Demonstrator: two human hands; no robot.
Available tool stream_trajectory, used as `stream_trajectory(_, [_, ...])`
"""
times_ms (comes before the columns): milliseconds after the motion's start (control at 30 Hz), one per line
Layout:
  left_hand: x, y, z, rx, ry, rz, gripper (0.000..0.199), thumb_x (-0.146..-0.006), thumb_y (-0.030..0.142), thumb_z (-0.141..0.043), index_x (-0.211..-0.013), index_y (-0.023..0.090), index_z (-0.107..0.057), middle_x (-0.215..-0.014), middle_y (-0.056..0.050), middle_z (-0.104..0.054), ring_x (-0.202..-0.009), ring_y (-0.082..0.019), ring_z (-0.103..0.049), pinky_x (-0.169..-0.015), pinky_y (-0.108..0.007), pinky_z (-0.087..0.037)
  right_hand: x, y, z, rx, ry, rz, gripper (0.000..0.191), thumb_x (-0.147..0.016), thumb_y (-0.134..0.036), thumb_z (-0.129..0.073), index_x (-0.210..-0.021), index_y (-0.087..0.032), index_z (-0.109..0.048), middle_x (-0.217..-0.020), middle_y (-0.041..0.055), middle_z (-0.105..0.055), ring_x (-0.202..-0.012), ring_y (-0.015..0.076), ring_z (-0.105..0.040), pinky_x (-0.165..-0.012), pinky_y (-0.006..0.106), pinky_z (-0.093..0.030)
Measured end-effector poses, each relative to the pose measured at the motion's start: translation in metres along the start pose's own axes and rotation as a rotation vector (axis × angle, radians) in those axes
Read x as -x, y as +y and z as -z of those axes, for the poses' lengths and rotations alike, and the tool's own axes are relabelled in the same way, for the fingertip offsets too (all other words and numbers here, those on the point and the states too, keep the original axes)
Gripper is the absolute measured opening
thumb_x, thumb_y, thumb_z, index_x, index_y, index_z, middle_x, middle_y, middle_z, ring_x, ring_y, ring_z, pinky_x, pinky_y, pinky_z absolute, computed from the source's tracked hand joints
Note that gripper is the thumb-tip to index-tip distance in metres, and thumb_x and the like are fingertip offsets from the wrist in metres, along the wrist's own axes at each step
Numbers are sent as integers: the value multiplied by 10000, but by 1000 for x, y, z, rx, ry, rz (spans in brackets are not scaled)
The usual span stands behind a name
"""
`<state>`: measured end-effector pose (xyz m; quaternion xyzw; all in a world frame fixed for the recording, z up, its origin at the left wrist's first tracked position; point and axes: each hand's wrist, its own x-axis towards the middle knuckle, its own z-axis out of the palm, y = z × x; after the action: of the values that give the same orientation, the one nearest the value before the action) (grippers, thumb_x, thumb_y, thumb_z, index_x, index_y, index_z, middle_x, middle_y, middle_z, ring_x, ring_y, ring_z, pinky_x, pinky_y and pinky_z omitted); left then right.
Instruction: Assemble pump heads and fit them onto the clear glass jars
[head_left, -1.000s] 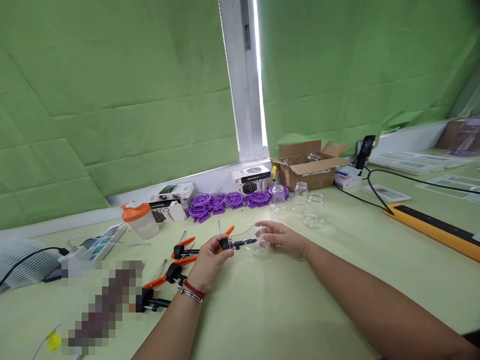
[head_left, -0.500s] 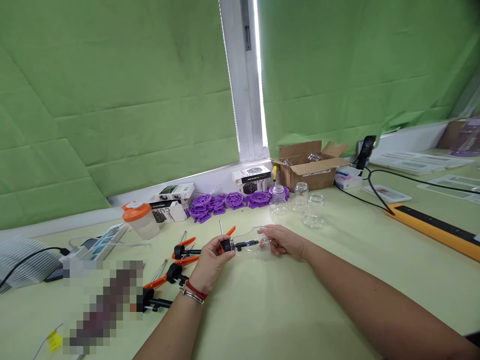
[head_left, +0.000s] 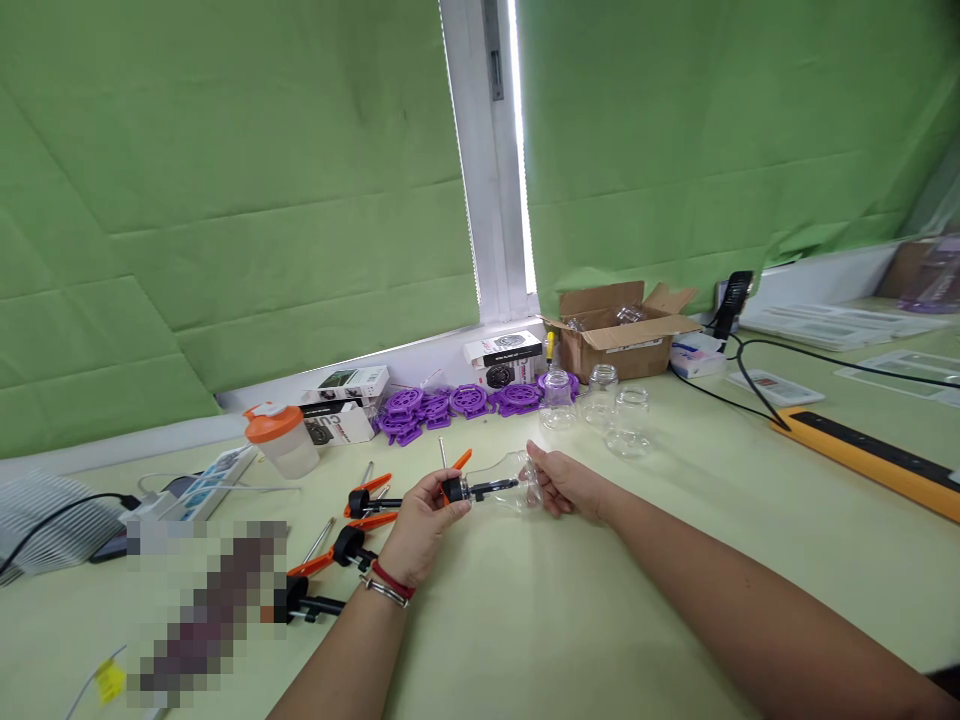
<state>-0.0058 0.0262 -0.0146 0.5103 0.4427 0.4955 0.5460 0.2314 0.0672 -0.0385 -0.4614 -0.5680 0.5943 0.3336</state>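
My left hand [head_left: 424, 520] is closed round the black cap of a black and orange grinder mechanism [head_left: 491, 489], whose shaft points right. A clear glass jar [head_left: 510, 468] lies sideways around that shaft, its neck towards the cap. At the jar's wide right end, my right hand [head_left: 562, 482] grips the glass with thumb and fingers. Left of my left hand lie more mechanisms with orange cranks, one [head_left: 360, 503] nearest the back and another [head_left: 300, 600] nearer the front. Behind my right hand, several clear glass jars [head_left: 628, 425] stand on the table.
Purple plastic parts [head_left: 469, 401] line the back beside small white boxes [head_left: 502, 362]. An open cardboard box [head_left: 619, 345] sits behind the jars. An orange-lidded cup [head_left: 281, 440] and a power strip [head_left: 217, 482] are at left; a yellow-black bar [head_left: 862, 460] lies at right.
The fingers of my right hand have shifted on the jar's wide end, with the thumb or forefinger now raised at its rim. My left hand has stayed in place.
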Motion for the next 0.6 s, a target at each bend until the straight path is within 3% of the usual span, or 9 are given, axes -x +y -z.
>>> stream_trajectory(100, [-1,-1,1,13,27,-3,474,-543,209,-805,-978,169,-620,-893,-48,-660,-771,-131,-562,-763,-285,-448,2,1,1,-29,13,100,620,-814,-686,-374,-999,-133,-586,-885,114,-660,-532,103,-554,-356,191,-317])
stream_trajectory(167, [-2,-1,2,15,42,0,479,-549,215,-803,-987,170,-614,-884,-43,-657,-768,-129,-565,-769,-289,-450,5,-1,2,-76,-6,174,583,-798,-607,-513,-1204,-189,-496,-1126,119,-587,-740,130,-597,-493,206,-437])
stream_trajectory(233, [-2,-2,2,15,46,6,487,-552,216,-803,-995,170,-607,-881,-39,-655,-768,-128,-570,-774,-289,-453,9,-4,2,-108,-62,232,712,-735,-489,-672,-1330,-257,-359,-1281,110,-471,-904,146,-579,-685,245,-487])
stream_trajectory(333, [-2,-2,3,3,42,7,510,-560,212,-802,-1020,166,-587,-880,-34,-655,-773,-121,-576,-778,-276,-456,13,-9,1,-113,-123,277,798,-646,-365,-780,-1313,-266,-352,-1300,106,-416,-965,155,-553,-866,328,-453])
stream_trajectory(500, [-3,-1,3,85,53,7,819,-572,187,-811,-1255,232,-361,-887,-13,-663,-800,-127,-608,-807,-295,-470,14,-12,2,-151,-124,314,675,-660,-337,-770,-1232,-259,-421,-1282,96,-413,-990,168,-544,-923,385,-425])
stream_trajectory(600, [-3,-1,3,167,63,61,687,-619,235,-793,-1187,200,-407,-905,-31,-659,-801,-127,-618,-832,-308,-480,12,-10,4,-158,-122,328,659,-665,-327,-768,-1223,-260,-423,-1289,98,-402,-1004,171,-537,-922,386,-428])
